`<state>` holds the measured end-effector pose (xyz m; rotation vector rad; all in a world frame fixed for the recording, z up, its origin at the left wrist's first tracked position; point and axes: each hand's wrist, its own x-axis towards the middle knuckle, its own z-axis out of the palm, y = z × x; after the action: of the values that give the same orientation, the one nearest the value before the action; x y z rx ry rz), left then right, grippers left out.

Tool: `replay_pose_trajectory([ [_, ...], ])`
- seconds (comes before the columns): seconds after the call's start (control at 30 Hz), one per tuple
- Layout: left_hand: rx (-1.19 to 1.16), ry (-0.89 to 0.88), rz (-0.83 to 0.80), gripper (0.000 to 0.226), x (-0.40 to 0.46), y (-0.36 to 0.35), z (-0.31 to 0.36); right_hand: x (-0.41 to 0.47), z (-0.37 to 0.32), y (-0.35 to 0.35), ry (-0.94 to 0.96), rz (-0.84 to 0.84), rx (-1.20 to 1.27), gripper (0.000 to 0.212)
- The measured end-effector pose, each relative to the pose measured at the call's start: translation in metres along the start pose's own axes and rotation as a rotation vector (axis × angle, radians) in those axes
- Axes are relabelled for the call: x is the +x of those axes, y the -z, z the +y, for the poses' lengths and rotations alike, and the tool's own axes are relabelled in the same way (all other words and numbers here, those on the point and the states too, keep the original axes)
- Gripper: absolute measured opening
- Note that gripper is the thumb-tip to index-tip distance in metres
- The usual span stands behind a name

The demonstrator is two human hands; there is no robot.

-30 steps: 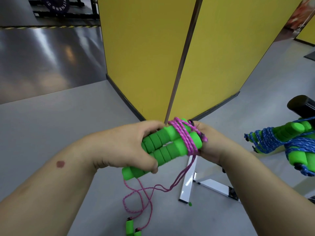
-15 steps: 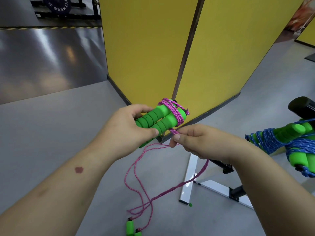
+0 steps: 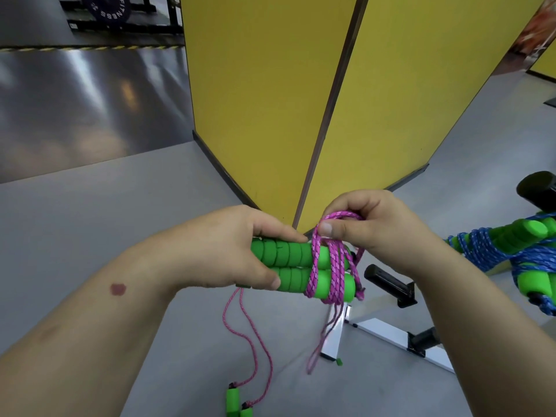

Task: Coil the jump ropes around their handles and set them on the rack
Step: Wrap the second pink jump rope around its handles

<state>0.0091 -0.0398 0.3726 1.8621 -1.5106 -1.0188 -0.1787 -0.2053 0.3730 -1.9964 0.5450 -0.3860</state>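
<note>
Pink cord (image 3: 331, 266) being looped over paired green handles (image 3: 296, 266) at centre; left hand (image 3: 240, 245) clenching handles, right hand (image 3: 370, 227) pinching cord at one o'clock. Possibly risking loose wraps sliding off the near end if tension slackens.

The setting is a gym or fitness facility. The floor (image 3: 90, 206) is smooth grey sheet material near the camera and changes to a dark, glossy surface farther back, with a yellow-and-black hazard stripe (image 3: 90, 48) running across that dark area. At the top left edge a dark weight plate (image 3: 103, 10) printed with "FITNESS" sits in a black metal storage frame (image 3: 162, 13). Tall yellow partition panels (image 3: 261, 94) with dark base trim divide the room. Skipping equipment is present: green foam handles (image 3: 288, 266) wrapped in pink rope, and a blue-roped set (image 3: 511, 245) resting on a rack with black padded pegs (image 3: 388, 281) and a white metal base (image 3: 385, 332).
</note>
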Motion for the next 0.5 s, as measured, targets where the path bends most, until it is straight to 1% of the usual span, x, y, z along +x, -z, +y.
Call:
replay_pose_trajectory([
  [0.07,-0.097,-0.038,-0.047,0.061,0.000,0.001,-0.004,0.002,0.010,-0.007,-0.027,-0.024,0.167,0.017],
  [0.13,-0.187,-0.091,-0.049,0.060,0.000,0.001,-0.008,0.002,0.018,-0.015,-0.102,-0.060,0.365,0.012],
  [0.17,-0.247,-0.113,-0.037,0.059,0.000,0.001,-0.010,0.002,0.023,-0.017,-0.170,-0.049,0.450,0.018],
  [0.2,-0.331,-0.125,-0.017,0.057,0.000,0.002,-0.012,0.002,0.028,-0.019,-0.249,-0.026,0.489,0.029],
  [0.23,-0.423,-0.126,0.017,0.055,0.001,0.003,-0.014,0.001,0.031,-0.020,-0.306,-0.012,0.452,0.034],
  [0.3,-0.517,-0.117,0.130,0.050,0.004,0.005,-0.018,0.000,0.035,-0.024,-0.299,-0.098,0.336,0.031],
  [0.37,-0.479,-0.085,0.267,0.047,0.008,0.003,-0.020,0.001,0.035,-0.025,-0.333,-0.157,0.321,0.029],
  [0.43,-0.491,-0.046,0.387,0.046,0.012,-0.001,-0.020,0.002,0.028,-0.026,-0.341,-0.190,0.264,0.019],
  [0.5,-0.505,-0.004,0.496,0.044,0.015,-0.006,-0.020,0.000,0.026,-0.025,-0.349,-0.241,0.239,0.028],
])
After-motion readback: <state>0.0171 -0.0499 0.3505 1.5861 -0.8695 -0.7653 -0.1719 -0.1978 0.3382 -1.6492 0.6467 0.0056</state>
